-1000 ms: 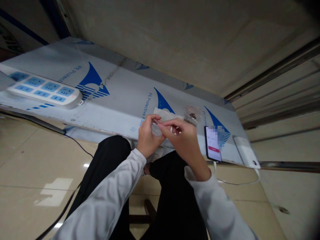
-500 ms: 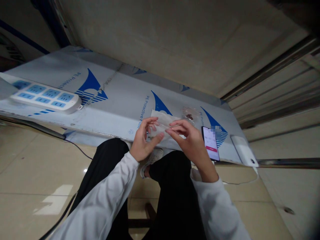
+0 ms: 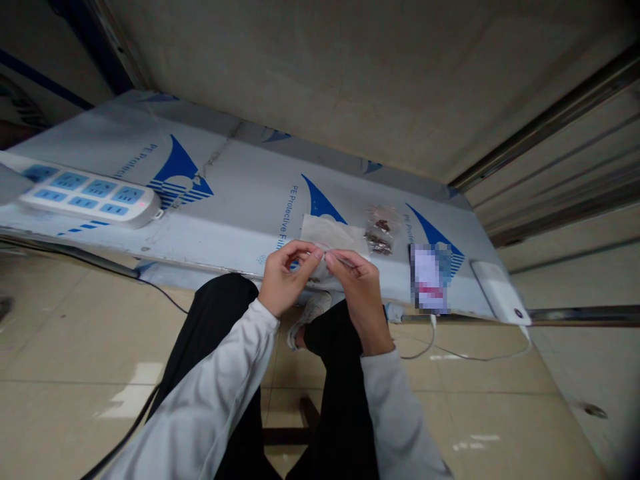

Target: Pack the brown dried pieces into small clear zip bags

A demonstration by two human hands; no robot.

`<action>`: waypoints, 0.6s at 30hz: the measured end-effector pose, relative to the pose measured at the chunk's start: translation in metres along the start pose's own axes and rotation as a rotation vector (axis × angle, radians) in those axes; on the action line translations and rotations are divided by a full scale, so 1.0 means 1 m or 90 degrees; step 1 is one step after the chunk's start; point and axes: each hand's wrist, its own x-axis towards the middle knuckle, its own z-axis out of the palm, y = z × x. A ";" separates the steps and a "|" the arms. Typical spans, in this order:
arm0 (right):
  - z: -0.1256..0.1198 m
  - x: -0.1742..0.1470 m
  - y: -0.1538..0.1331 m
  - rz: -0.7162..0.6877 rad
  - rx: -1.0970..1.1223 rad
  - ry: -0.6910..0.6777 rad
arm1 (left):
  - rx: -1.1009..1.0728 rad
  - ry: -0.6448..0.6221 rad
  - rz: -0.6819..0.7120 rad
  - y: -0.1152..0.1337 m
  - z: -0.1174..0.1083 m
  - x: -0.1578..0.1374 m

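Fingers of your left hand and right hand pinch a tiny pale thing by the very tips, likely for fine control, near the paper.

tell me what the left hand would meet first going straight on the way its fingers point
Most likely the right hand: the left hand points toward it, and the two appear to meet or nearly meet, though the depth between them is unclear.

A power strip bounds free room left of the hands.
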 end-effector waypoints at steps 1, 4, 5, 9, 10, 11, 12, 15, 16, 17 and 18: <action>0.000 -0.001 0.004 0.000 0.010 -0.001 | 0.008 0.003 0.003 -0.001 0.000 0.000; 0.001 -0.003 0.013 0.011 0.065 0.000 | 0.023 0.012 0.009 -0.002 0.000 0.001; 0.001 -0.003 0.016 0.019 0.093 0.008 | 0.023 0.018 0.008 -0.003 0.001 0.001; 0.009 -0.005 0.024 0.034 0.211 0.072 | -0.020 0.044 -0.021 -0.006 0.008 -0.002; 0.011 -0.005 0.025 0.027 0.224 0.092 | -0.032 0.047 -0.027 -0.007 0.009 -0.003; 0.012 -0.005 0.025 0.019 0.227 0.109 | -0.040 0.052 -0.028 -0.007 0.011 -0.005; 0.013 -0.005 0.025 0.012 0.223 0.120 | -0.045 0.057 -0.027 -0.008 0.013 -0.006; 0.009 -0.005 0.023 -0.005 0.188 0.110 | -0.045 0.051 -0.020 -0.008 0.014 -0.007; 0.006 -0.005 0.022 -0.011 0.175 0.098 | -0.042 0.036 -0.022 -0.008 0.014 -0.007; 0.003 -0.005 0.022 -0.017 0.162 0.084 | -0.035 0.015 -0.026 -0.009 0.013 -0.007; -0.001 -0.005 0.022 -0.021 0.152 0.069 | -0.024 -0.005 -0.028 -0.009 0.011 -0.007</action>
